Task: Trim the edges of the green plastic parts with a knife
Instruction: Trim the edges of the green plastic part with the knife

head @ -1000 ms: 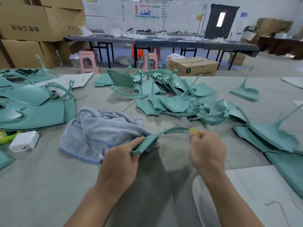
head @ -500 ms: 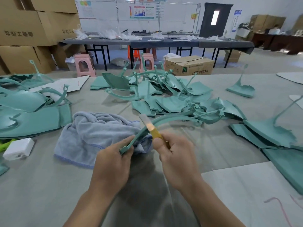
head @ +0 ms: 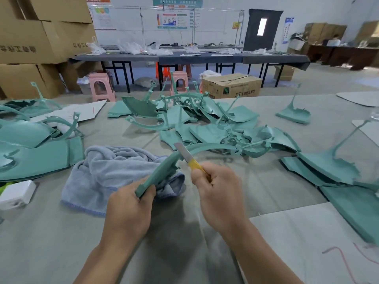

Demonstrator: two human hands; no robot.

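Observation:
My left hand (head: 129, 210) grips the near end of a long curved green plastic part (head: 164, 168) that arcs up and to the right over the table. In my right hand (head: 219, 193) is a knife (head: 187, 157) with a yellow handle. Its bare blade points up and left and lies against the part's edge just above my left hand. A heap of green plastic parts (head: 205, 128) covers the middle of the table behind my hands.
A crumpled grey-blue towel (head: 114, 171) lies under and left of the held part. More green parts lie at the left (head: 37, 152) and right (head: 332, 173). A white box (head: 16, 193) sits at the left edge, a white sheet (head: 307, 238) at the near right.
My right hand has slid the knife from the far right end of the curved part back toward my left hand. The blade now rests close to my left grip.

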